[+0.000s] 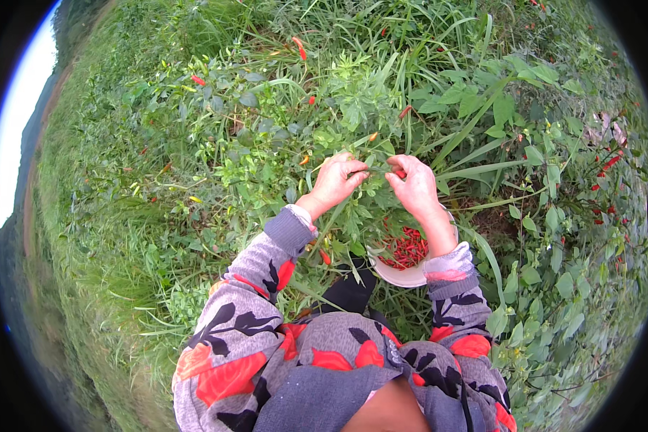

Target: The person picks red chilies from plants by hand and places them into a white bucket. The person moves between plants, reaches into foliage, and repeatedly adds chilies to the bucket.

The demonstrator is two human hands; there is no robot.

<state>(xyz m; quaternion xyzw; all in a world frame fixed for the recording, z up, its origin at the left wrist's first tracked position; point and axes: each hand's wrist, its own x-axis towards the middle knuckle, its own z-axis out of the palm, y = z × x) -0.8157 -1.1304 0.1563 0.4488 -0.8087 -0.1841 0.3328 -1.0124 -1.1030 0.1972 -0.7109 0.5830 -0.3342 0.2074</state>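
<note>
My left hand (336,181) is in the middle of the view, thumb and forefinger pinched on a bit of green plant stem (371,168). Facing it, my right hand (413,184) is curled with a red chili pepper (400,174) partly showing between its fingers. The fingertips of both hands are a short gap apart, over leafy growth. Below my right wrist stands a white bucket (405,279), partly hidden by my forearm and leaves. Many small red chili peppers (407,249) lie in it.
Pepper plants, tall grass (464,173) and weeds surround me. Red chilies hang on the left (198,80), at the top (299,47) and on plants at the right (611,161). An orange chili (373,136) is just beyond my hands. My dark-clothed leg (351,286) is beside the bucket.
</note>
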